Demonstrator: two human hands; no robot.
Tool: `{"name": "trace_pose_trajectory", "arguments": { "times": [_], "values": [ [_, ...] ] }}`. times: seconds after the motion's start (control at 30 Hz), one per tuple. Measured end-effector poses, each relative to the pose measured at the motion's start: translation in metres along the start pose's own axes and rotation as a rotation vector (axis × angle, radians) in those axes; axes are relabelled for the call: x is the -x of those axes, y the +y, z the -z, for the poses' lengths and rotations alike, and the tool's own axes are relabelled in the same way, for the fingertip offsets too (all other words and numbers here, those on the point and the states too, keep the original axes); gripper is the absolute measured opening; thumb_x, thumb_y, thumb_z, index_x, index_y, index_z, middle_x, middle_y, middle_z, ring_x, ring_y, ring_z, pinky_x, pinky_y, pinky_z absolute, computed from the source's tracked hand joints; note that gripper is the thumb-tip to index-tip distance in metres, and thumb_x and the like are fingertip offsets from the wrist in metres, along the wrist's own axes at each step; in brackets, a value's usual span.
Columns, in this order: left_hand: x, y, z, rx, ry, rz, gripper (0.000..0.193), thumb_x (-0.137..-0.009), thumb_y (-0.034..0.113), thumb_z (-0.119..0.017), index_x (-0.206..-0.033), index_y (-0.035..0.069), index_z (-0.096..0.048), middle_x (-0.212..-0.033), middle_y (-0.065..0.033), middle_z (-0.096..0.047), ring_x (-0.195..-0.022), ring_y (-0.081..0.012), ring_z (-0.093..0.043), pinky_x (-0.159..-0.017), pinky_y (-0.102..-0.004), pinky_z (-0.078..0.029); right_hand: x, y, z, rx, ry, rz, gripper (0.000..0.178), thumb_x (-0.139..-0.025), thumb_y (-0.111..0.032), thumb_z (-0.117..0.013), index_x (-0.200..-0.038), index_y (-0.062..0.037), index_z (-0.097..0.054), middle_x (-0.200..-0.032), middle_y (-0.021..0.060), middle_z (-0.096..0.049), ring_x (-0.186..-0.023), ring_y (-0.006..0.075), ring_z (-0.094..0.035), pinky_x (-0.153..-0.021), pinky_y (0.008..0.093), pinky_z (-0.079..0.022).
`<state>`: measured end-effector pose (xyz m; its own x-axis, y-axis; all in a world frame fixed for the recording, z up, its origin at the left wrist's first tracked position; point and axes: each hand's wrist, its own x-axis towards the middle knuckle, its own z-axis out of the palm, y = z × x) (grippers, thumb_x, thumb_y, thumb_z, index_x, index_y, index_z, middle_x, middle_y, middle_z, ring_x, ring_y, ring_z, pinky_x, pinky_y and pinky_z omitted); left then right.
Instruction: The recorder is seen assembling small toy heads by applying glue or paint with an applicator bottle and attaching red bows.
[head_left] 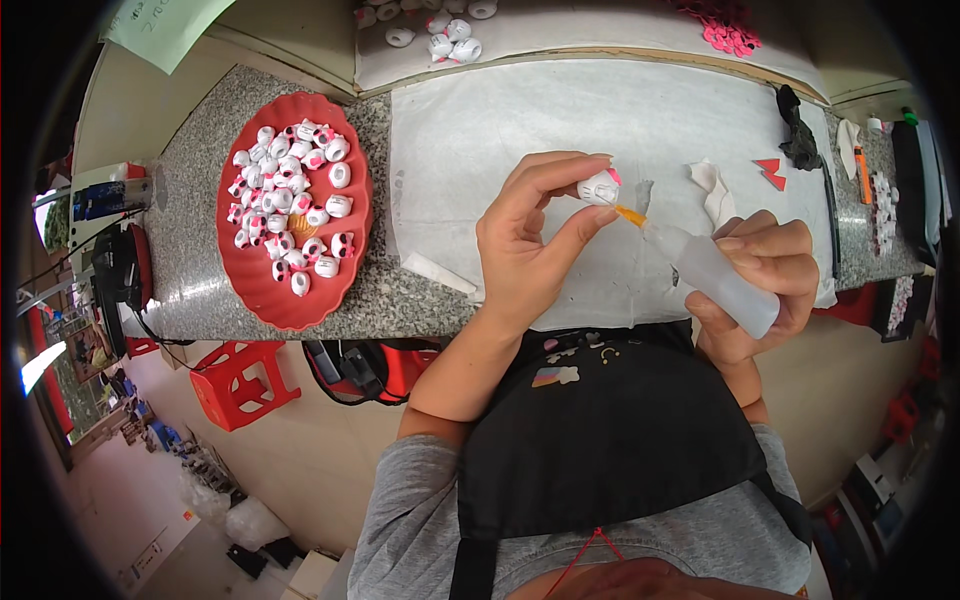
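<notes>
Between the thumb and fingers of my left hand (535, 225) is a small white cat-shaped head (597, 187) with a pink bow. My right hand (765, 270) is wrapped round a translucent white squeeze bottle (715, 275), held tilted. Its orange nozzle tip (630, 214) reaches to the lower edge of the little head, beside my left thumb; whether they touch is hard to tell. Both hands are over a white paper sheet (450, 130). To the left, a red scalloped plate (240, 270) carries many similar white heads (290, 180), some with pink bows.
More white heads (455, 40) and a pile of pink pieces (730, 38) lie on the back shelf. A crumpled tissue (712, 195), red triangular scraps (770, 172) and a black cloth (797, 130) lie at right. A folded white strip (438, 272) sits near the front edge. Below stands a red stool (235, 385).
</notes>
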<state>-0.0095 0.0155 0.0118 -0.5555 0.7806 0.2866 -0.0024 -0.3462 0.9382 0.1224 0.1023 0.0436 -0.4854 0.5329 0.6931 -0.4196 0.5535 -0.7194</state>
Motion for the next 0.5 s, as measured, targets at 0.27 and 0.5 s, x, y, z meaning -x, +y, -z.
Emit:
{"name": "trace_pose_trajectory", "arguments": {
  "times": [0.27,0.5],
  "values": [
    [-0.001,-0.002,-0.002,-0.006,0.004,0.003,0.031,-0.066,-0.006,-0.057,-0.095,-0.003,-0.047,-0.098,-0.0143,-0.050,-0.090,-0.0176,-0.049,-0.079,-0.0268,-0.038,-0.001,0.000,0.003,0.048,0.057,-0.029,0.035,-0.054,-0.005,-0.069,-0.081,-0.0041,-0.047,-0.075,0.0075,-0.044,-0.057,0.0126,-0.042,-0.050,0.0228,-0.036],
    [-0.002,0.001,0.000,0.288,0.083,0.140,0.032,-0.069,-0.007,-0.054,-0.099,-0.002,-0.044,-0.097,-0.0139,-0.051,-0.088,-0.0161,-0.050,-0.077,-0.0265,-0.040,-0.004,0.007,0.012,-0.004,0.045,-0.083,0.035,-0.055,0.002,-0.066,-0.083,-0.0017,-0.045,-0.081,0.0114,-0.046,-0.064,0.0137,-0.046,-0.058,0.0236,-0.039]
  ]
}}
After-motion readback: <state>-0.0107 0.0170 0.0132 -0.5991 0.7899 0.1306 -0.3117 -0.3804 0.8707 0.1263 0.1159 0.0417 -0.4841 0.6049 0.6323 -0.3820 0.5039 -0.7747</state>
